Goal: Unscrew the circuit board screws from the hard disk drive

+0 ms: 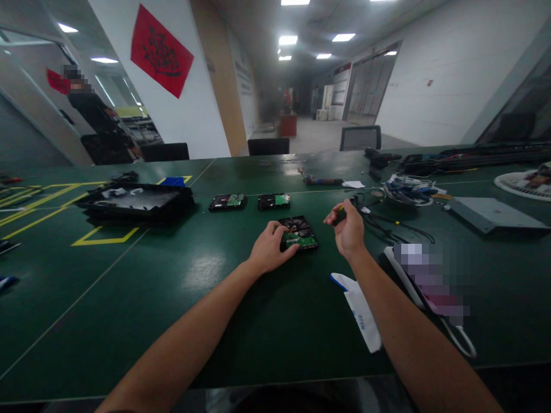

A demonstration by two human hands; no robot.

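A black hard drive with a green circuit board point(301, 232) lies face up on the green table point(172, 287) in front of me. My left hand point(269, 249) grips its left edge, fingers curled over it. My right hand point(348, 226) hovers just right of the drive, closed on a small dark tool, probably a screwdriver point(338, 216), whose tip is hard to make out. Two more hard drives point(228, 201) point(274, 201) lie side by side a little farther back.
A black tray point(138, 202) sits at the left near yellow floor-tape marks. Black cables point(387, 223), a bowl of wires point(407, 189) and a grey flat box point(491, 212) lie at the right. A white pouch point(359, 312) lies near my right forearm. A person stands far left.
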